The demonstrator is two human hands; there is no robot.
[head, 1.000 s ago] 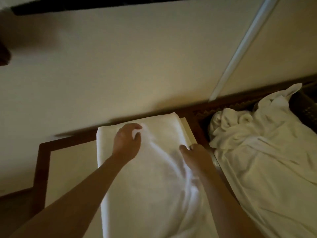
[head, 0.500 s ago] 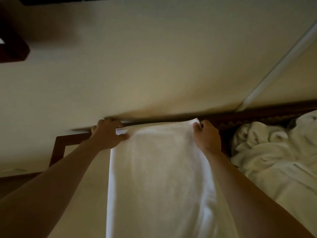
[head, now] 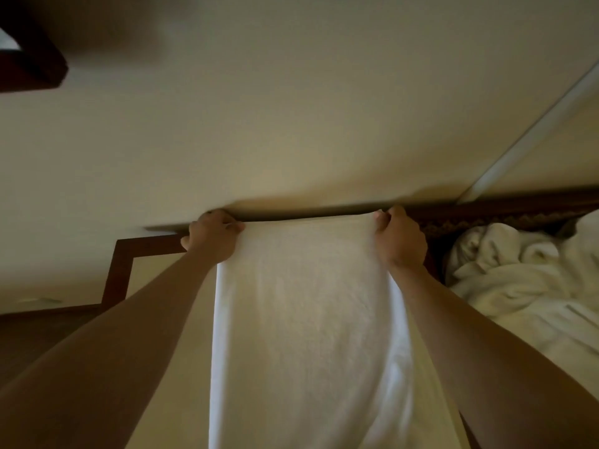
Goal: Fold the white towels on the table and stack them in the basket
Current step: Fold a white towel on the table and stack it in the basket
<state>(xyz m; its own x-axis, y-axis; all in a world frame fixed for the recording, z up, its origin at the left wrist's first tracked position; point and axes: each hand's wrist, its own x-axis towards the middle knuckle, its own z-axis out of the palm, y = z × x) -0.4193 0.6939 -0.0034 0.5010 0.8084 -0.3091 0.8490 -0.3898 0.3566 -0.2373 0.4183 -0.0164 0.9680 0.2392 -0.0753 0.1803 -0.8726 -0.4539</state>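
- Both hands have shifted outward along the towel's far edge since half a second ago, drawing that edge taut and straight.
- Left hand point(head: 212, 236) grips the far left corner of the towel point(head: 304, 319), fingers curled round the cloth.
- Right hand point(head: 400, 239) grips the far right corner likewise.
- Towel lies lengthwise on the table point(head: 121, 270), running from the far edge towards the near side, between both forearms.
- Crumpled pile point(head: 518, 280) of white cloth lies to the right.
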